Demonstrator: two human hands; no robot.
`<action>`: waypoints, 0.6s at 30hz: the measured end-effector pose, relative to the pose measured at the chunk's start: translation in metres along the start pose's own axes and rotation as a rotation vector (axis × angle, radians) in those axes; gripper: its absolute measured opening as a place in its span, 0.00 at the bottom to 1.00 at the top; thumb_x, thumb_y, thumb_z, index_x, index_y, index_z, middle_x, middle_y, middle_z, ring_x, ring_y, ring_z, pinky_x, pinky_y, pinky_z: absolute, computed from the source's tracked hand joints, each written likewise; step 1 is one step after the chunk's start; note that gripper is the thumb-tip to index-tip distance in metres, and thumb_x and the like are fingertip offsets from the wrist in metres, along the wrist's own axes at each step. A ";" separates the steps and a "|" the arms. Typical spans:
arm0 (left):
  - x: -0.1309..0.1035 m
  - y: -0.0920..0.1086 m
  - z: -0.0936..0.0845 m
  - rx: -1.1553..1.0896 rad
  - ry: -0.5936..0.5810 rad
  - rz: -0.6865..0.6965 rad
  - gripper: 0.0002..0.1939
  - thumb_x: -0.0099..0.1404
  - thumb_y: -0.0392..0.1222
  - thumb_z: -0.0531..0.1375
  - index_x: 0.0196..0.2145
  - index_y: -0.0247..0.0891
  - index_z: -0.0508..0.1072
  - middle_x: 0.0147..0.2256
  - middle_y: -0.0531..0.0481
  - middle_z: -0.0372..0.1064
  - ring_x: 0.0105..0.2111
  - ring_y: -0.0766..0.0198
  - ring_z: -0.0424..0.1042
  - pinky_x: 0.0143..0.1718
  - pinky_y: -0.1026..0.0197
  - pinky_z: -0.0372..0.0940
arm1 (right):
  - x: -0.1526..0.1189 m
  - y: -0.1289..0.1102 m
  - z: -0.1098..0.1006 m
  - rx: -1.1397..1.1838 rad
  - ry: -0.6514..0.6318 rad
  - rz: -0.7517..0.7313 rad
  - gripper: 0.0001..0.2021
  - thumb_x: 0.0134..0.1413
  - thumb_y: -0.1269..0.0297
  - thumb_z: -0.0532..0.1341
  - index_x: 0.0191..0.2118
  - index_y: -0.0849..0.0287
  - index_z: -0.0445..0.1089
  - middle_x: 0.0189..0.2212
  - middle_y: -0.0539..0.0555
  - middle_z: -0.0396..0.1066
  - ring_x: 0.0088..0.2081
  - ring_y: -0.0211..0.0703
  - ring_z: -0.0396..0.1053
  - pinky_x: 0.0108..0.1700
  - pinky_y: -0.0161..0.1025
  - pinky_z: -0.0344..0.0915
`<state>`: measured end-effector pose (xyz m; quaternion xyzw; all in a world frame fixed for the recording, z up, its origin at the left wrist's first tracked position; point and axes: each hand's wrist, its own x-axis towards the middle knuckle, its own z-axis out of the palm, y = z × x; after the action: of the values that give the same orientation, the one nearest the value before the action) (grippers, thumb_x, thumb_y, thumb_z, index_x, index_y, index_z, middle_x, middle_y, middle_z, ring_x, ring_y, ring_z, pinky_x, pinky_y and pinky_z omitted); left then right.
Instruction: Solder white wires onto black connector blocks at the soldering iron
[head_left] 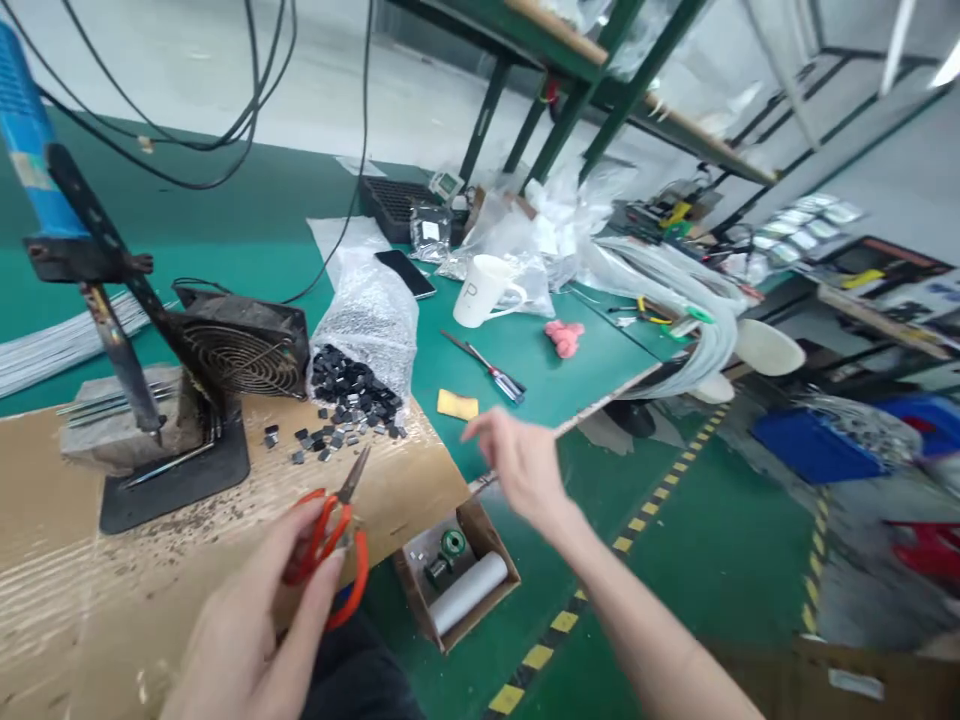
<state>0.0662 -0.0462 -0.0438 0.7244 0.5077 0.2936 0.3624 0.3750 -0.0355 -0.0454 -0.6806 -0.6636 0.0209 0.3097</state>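
My left hand grips a pair of scissors by the orange handles, its blades pointing up and away over the cardboard. Out past the table's front edge is my right hand, fingers loosely bent and apart, with nothing visible in them. Nearest to it lies a yellow sponge on the green mat. Small black square parts spill from an open bubble-wrap bag onto the cardboard sheet, beyond the scissors' tips.
At left, a blue-handled soldering iron stands in a holder beside a black fan. A white mug, phone, screwdriver and pink cloth lie further back. Below the edge sits an open box with spools and a white roll.
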 end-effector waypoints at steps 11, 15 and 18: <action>0.022 0.059 0.091 0.060 0.011 0.446 0.28 0.76 0.41 0.51 0.71 0.38 0.53 0.67 0.32 0.60 0.68 0.45 0.63 0.64 0.39 0.68 | -0.043 -0.049 -0.021 0.240 -0.126 0.107 0.20 0.78 0.55 0.39 0.33 0.52 0.56 0.25 0.47 0.66 0.26 0.37 0.65 0.33 0.34 0.63; 0.015 0.063 0.082 0.153 0.052 0.537 0.30 0.76 0.44 0.53 0.72 0.43 0.51 0.67 0.35 0.59 0.66 0.43 0.66 0.58 0.43 0.72 | -0.003 0.009 -0.051 -0.052 0.066 0.295 0.22 0.78 0.56 0.37 0.37 0.55 0.62 0.27 0.51 0.68 0.29 0.41 0.68 0.38 0.39 0.64; 0.008 0.049 0.068 0.205 0.027 0.484 0.26 0.77 0.47 0.52 0.69 0.45 0.57 0.65 0.36 0.62 0.62 0.44 0.71 0.50 0.49 0.77 | 0.033 0.053 -0.068 -0.270 0.151 0.422 0.18 0.78 0.59 0.44 0.48 0.63 0.68 0.35 0.57 0.74 0.36 0.45 0.73 0.44 0.44 0.69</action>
<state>0.1483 -0.0644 -0.0415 0.8538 0.3513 0.3283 0.1995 0.4561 -0.0282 -0.0013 -0.8388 -0.4786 -0.0549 0.2535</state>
